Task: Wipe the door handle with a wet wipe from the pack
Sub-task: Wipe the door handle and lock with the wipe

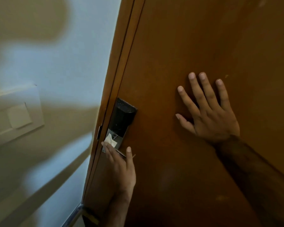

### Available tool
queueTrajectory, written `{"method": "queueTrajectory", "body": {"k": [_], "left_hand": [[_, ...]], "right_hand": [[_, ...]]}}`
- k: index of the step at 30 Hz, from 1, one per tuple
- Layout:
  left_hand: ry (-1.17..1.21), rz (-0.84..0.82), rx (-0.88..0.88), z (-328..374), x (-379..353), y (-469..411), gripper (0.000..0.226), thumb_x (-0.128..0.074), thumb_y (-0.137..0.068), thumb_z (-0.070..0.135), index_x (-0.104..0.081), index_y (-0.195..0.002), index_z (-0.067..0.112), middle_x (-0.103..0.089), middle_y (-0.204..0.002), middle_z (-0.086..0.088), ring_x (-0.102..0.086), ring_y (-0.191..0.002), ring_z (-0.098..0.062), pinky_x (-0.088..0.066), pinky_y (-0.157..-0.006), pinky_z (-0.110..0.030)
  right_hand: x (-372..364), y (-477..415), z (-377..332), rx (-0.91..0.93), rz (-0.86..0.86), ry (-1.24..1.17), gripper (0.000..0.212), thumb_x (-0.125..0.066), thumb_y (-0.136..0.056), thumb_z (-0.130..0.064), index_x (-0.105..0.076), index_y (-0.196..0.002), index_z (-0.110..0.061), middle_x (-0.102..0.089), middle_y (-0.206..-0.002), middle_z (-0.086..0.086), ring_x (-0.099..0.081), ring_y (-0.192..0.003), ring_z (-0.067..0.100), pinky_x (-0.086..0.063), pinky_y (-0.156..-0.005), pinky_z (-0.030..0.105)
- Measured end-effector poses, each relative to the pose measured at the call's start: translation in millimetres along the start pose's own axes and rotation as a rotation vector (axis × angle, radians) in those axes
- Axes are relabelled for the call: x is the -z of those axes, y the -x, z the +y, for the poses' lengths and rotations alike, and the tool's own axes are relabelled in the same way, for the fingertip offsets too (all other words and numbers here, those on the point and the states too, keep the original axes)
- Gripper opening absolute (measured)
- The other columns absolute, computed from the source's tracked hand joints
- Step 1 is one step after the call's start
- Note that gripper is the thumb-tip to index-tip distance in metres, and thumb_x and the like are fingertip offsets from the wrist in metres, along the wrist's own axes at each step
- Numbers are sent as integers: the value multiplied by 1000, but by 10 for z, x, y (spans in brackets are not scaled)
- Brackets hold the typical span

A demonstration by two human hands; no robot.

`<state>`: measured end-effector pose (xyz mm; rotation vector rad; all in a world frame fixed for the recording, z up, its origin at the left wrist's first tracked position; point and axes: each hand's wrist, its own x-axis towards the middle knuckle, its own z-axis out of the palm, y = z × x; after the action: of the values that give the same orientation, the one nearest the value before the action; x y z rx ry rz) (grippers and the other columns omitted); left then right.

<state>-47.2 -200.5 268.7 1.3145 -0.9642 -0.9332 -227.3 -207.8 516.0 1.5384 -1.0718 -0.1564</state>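
Note:
A brown wooden door (179, 46) fills the right of the view. On its left edge sits a black electronic lock body (121, 118) with a metal handle (120, 154) below it, mostly hidden by my fingers. My left hand (120, 163) presses a small white wet wipe (111, 141) against the lower lock plate at the handle. My right hand (208, 108) lies flat on the door panel with fingers spread, holding nothing. The pack of wipes is not in view.
A pale wall (47, 63) with a white switch plate (18, 115) stands left of the door frame (116, 76). A metal strip (74, 213) runs along the door's bottom left corner.

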Motion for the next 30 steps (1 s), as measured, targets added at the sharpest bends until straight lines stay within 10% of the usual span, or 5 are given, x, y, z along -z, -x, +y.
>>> {"method": "queueTrajectory", "body": {"k": [14, 20, 30], "left_hand": [[-42, 77, -52, -243, -278, 48, 90, -29, -95, 77, 26, -158, 44, 27, -172, 10, -7, -161, -30, -44, -116, -54], [-82, 37, -97, -244, -458, 482, 87, -24, -94, 78, 31, -154, 47, 28, -172, 7, -5, -159, -26, -28, -122, -42], [-413, -4, -280, -450, -110, -95, 87, -16, -99, 73, 3, -166, 21, 27, -171, 15, 13, -162, -16, -32, -123, -62]], "right_hand": [[-27, 30, -4, 12, 5, -100, 86, -28, -108, -65, -5, -172, -13, -1, -177, 23, -4, -164, 42, -9, -131, 63], [-6, 32, -5, 14, -12, -140, 86, -27, -108, -65, -3, -172, -14, 1, -177, 23, -1, -164, 41, -11, -130, 65], [9, 32, -10, 18, -20, -152, 87, -27, -108, -65, -1, -172, -13, 4, -177, 24, 1, -164, 41, -8, -131, 64]]}}
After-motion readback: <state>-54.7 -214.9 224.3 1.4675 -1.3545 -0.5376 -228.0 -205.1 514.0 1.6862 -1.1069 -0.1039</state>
